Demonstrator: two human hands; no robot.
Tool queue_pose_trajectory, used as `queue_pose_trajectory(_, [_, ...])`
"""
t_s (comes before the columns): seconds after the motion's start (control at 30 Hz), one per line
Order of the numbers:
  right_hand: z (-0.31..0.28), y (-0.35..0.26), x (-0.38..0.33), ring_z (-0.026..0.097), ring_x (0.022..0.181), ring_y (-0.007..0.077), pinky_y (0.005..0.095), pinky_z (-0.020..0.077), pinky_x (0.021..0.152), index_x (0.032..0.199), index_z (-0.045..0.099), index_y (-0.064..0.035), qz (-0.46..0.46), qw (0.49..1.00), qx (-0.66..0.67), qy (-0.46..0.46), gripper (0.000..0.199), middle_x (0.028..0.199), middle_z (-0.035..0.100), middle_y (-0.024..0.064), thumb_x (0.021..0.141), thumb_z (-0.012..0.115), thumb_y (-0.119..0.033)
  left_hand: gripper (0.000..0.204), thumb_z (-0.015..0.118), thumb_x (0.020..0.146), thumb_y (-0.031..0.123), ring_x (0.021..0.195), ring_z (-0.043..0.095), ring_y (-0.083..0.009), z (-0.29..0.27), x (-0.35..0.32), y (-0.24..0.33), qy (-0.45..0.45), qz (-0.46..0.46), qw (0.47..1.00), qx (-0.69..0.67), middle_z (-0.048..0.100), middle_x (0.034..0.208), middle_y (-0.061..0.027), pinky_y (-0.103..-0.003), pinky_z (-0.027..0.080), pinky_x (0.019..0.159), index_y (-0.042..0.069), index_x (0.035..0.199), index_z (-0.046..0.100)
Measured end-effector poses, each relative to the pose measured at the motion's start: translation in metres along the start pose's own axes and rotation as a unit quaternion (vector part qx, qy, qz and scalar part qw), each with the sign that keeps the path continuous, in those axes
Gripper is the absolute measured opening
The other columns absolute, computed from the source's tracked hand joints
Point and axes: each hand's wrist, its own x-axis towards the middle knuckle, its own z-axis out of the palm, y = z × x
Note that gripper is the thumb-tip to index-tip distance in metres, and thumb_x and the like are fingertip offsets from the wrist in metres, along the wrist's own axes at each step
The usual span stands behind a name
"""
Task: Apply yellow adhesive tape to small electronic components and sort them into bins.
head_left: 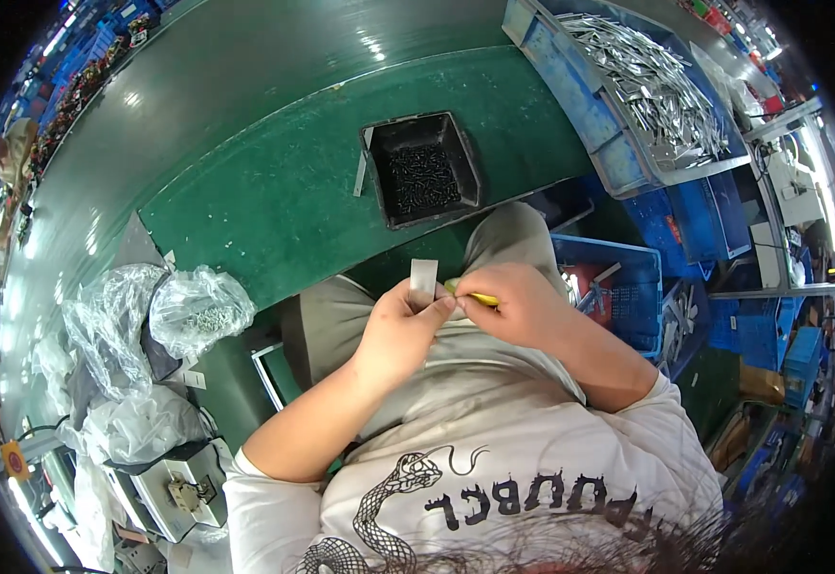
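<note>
Over my lap, my left hand (pixel 401 320) is closed round a flat, pale metal strip (pixel 424 275) whose end sticks up past the fingers. Close against it, my right hand (pixel 513 304) grips a small yellow-green tool (pixel 483 298); its kind is hard to make out. The fingertips of both hands nearly meet, and whatever lies between them is hidden. Beyond the hands, a black bin (pixel 463 158) of small dark screw-like parts stands on the green table. Another thin metal strip (pixel 361 165) leans on the bin's left side.
A big blue crate (pixel 585 105) heaped with metal strips stands at the far right. Below it is a blue basket (pixel 618 251) holding strips. Clear plastic bags (pixel 202 311), one with small parts, lie on the left. The green table (pixel 274 191) ends just before my knees.
</note>
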Motion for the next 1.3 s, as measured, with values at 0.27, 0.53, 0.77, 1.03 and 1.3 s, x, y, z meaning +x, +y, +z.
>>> queue_pose_trajectory(0.27, [-0.003,-0.005,0.002,0.064,0.065,0.0259,0.0331,0.0472,0.058,0.090,0.065,-0.0023,-0.008,0.989,0.038,0.144,0.007,0.076,0.065,0.0118,0.084,0.067,-0.005,0.022,0.047,0.103,0.025,0.065,0.047,-0.0037,0.008,-0.007,0.014,-0.006,0.057,0.998,0.005,0.055,0.083,0.0016,-0.020,0.042,0.055,0.007,0.116,0.051])
queue_pose_trajectory(0.53, [-0.008,-0.015,0.001,0.055,0.062,0.0089,0.0253,0.0413,0.054,0.090,0.065,-0.0009,0.041,0.983,0.130,0.121,0.004,0.074,0.063,0.0050,0.088,0.065,-0.004,0.015,0.042,0.105,0.018,0.067,0.053,-0.0094,0.010,-0.012,0.015,-0.034,0.065,0.997,-0.022,0.058,0.084,-0.0028,-0.023,0.045,0.058,0.006,0.110,0.049])
queue_pose_trajectory(0.77, [-0.010,-0.021,0.000,0.054,0.060,0.0073,0.0245,0.0392,0.052,0.089,0.064,-0.0012,0.063,0.980,0.143,0.119,0.004,0.071,0.062,0.0043,0.088,0.065,-0.005,0.018,0.043,0.105,0.018,0.067,0.053,-0.0074,0.010,-0.016,0.016,-0.030,0.082,0.996,0.020,0.056,0.080,-0.0024,-0.022,0.047,0.058,0.003,0.104,0.052])
queue_pose_trajectory(1.03, [-0.007,-0.022,0.000,0.054,0.056,0.0080,0.0252,0.0400,0.050,0.088,0.065,-0.0020,0.046,0.984,0.114,0.126,0.005,0.066,0.061,0.0038,0.087,0.066,-0.006,0.019,0.052,0.102,0.019,0.063,0.055,-0.0072,0.012,-0.015,0.012,0.000,0.118,0.992,0.040,0.060,0.079,-0.0045,-0.023,0.047,0.057,0.000,0.098,0.052])
queue_pose_trajectory(1.3, [-0.009,-0.025,0.001,0.056,0.057,0.0095,0.0258,0.0411,0.051,0.088,0.065,-0.0026,0.065,0.986,0.109,0.107,0.005,0.067,0.062,0.0050,0.087,0.066,-0.007,0.023,0.057,0.099,0.016,0.055,0.042,-0.0057,0.009,-0.010,0.007,0.016,0.158,0.982,0.102,0.053,0.062,-0.0023,-0.026,0.037,0.048,0.001,0.084,0.048])
